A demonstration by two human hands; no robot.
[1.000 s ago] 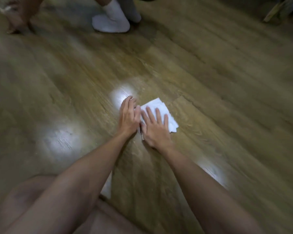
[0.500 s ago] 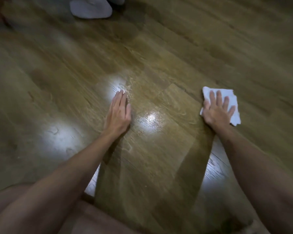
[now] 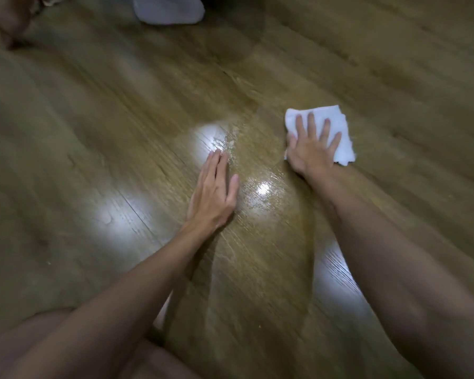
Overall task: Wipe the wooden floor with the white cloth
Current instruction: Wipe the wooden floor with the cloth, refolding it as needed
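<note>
White cloth lies under the flat, released right hand; left hand released on wooden floor.

At the top edge, a white sock on someone's foot stands on the boards, cut off by the frame. In the top left corner there is a blurred shape, possibly another person's bare foot, though it is too smeared to be sure. The person's own bare knee fills the bottom left corner.
</note>
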